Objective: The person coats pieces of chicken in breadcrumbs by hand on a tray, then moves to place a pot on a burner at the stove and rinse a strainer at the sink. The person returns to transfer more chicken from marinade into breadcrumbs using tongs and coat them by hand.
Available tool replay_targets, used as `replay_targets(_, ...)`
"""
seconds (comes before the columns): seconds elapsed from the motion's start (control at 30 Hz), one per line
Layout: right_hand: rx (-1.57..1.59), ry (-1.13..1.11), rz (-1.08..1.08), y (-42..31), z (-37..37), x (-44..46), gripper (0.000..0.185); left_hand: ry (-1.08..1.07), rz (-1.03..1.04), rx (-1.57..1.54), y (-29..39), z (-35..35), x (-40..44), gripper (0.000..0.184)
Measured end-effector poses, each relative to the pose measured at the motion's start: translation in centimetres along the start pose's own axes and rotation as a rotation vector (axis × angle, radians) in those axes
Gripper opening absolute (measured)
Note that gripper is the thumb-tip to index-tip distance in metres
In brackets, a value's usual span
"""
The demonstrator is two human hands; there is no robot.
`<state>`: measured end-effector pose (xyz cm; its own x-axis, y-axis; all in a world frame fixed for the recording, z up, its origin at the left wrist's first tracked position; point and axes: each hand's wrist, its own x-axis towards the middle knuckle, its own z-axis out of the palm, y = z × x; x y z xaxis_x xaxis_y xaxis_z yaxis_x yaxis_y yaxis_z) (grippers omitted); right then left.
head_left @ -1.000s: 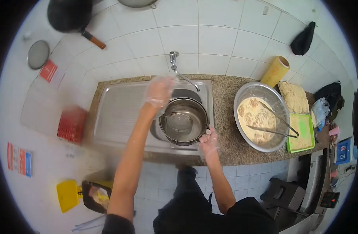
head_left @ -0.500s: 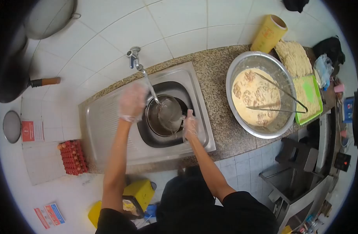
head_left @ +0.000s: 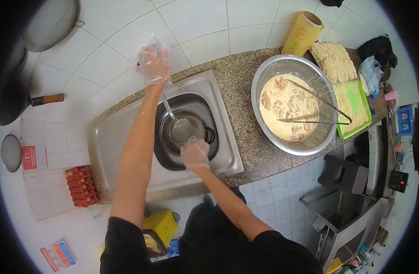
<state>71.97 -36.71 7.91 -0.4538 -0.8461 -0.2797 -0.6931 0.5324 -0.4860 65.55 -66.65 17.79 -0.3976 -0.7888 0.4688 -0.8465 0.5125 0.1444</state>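
Note:
My left hand (head_left: 154,66), in a clear plastic glove, is up at the wall, closed over the tap and hiding most of it. Below it, the spout or a thin stream of water (head_left: 169,108) runs down toward the pot; I cannot tell which. A metal pot (head_left: 163,137) with a black side handle (head_left: 210,135) stands in the sink basin (head_left: 164,157). My right hand (head_left: 195,154), gloved too, is at the pot's near rim, its fingers closed on what looks like a small round strainer (head_left: 181,131) inside the pot. Its handle is hidden by my hand.
Right of the sink, a large metal bowl (head_left: 257,112) holds pale batter with pieces in it and tongs (head_left: 330,102). Beyond are a yellow roll (head_left: 302,34) and a green tray (head_left: 367,119). Egg trays (head_left: 81,186) sit at left; a wooden-handled pan (head_left: 52,98) hangs there.
My left hand has moved up from above the basin to the tap. My right hand has shifted left over the pot's near rim, and the strainer now sits lower inside the pot.

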Motion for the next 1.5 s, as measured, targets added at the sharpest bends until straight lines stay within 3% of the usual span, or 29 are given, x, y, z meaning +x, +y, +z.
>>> replay_targets(0.1,-0.241,-0.018,0.060,0.0,8.1,3.2,0.018,-0.229,-0.025,0.169,1.7,-3.4,0.1,0.068)
replay_targets(0.2,-0.086,-0.352,-0.106,0.3,3.6,3.1,0.021,-0.461,-0.011,0.163,1.8,-5.8,1.6,0.073)
replay_targets(0.27,0.130,-0.285,-0.042,1.1,7.2,4.2,0.021,-0.599,-0.033,0.128,3.1,-8.3,2.3,0.075)
replay_targets(0.4,0.280,-0.535,-0.069,3.1,7.5,4.4,0.023,0.112,0.140,-0.073,0.6,-9.3,-4.8,0.061)
replay_targets(0.43,0.465,-0.593,-0.033,3.5,6.5,3.5,0.023,0.305,0.185,-0.075,-0.1,-10.4,-8.7,0.055)
replay_targets(0.5,0.838,-0.697,0.058,4.2,3.2,0.7,0.024,0.446,0.020,-0.251,-2.5,-12.0,-17.7,0.038)
replay_targets(0.53,0.866,-0.714,0.045,4.5,2.2,-0.8,0.021,0.439,-0.136,-0.321,-3.0,-13.3,-22.7,0.036)
replay_targets(0.57,0.892,-0.728,0.028,4.7,1.4,-2.1,0.020,0.427,-0.127,-0.085,-5.4,-13.3,-28.4,0.034)
replay_targets(0.6,0.915,-0.744,0.005,4.9,0.9,-3.4,0.021,0.346,-0.356,0.049,-4.2,-15.5,-32.9,0.032)
replay_targets(0.7,1.323,-0.756,0.113,6.0,0.5,-8.0,0.015,0.226,-0.421,0.181,-5.6,-20.3,-45.1,0.032)
replay_targets(0.8,0.748,-0.081,-0.806,8.3,-0.3,-11.7,0.015,0.098,-0.542,0.140,-4.9,-25.9,-54.2,0.030)
replay_targets(0.87,1.274,-0.475,-0.290,8.4,-4.6,-16.0,0.031,0.114,-0.576,0.076,-3.8,-28.0,-57.2,0.028)
replay_targets(0.93,1.373,-0.603,0.113,10.5,-7.7,-20.7,0.038,0.191,-0.588,-0.028,-1.6,-29.9,-60.4,0.027)
replay_targets(0.97,1.389,-0.527,0.075,12.0,-8.4,-23.0,0.046,0.239,-0.561,-0.023,-1.5,-29.7,-62.6,0.027)
replay_targets(1.03,1.445,-0.417,0.209,15.7,-11.4,-28.3,0.049,0.300,-0.485,-0.042,-1.6,-28.4,-67.2,0.027)
replay_targets(1.17,1.512,0.002,0.359,28.3,-16.1,-40.4,0.056,0.070,-0.479,-0.141,1.0,-26.9,-74.8,0.036)
replay_targets(1.23,1.242,0.393,0.450,36.7,-18.0,-47.3,0.059,-0.007,-0.446,-0.301,4.3,-26.3,-78.2,0.033)
replay_targets(1.33,0.502,0.806,0.602,48.4,-22.1,-60.1,0.076,-0.126,-0.269,-0.307,4.7,-25.0,-83.6,0.033)
replay_targets(1.37,0.283,0.948,0.520,53.6,-22.5,-65.3,0.068,-0.145,-0.198,-0.270,4.8,-24.4,-86.6,0.034)
replay_targets(1.43,-0.313,0.976,0.574,60.6,-24.1,-75.3,0.059,-0.371,-0.222,-0.208,4.9,-23.3,-91.9,0.037)
replay_targets(1.5,-0.449,0.827,0.890,62.3,-27.9,-82.9,0.056,-0.522,-0.116,-0.140,4.3,-23.5,-96.0,0.040)
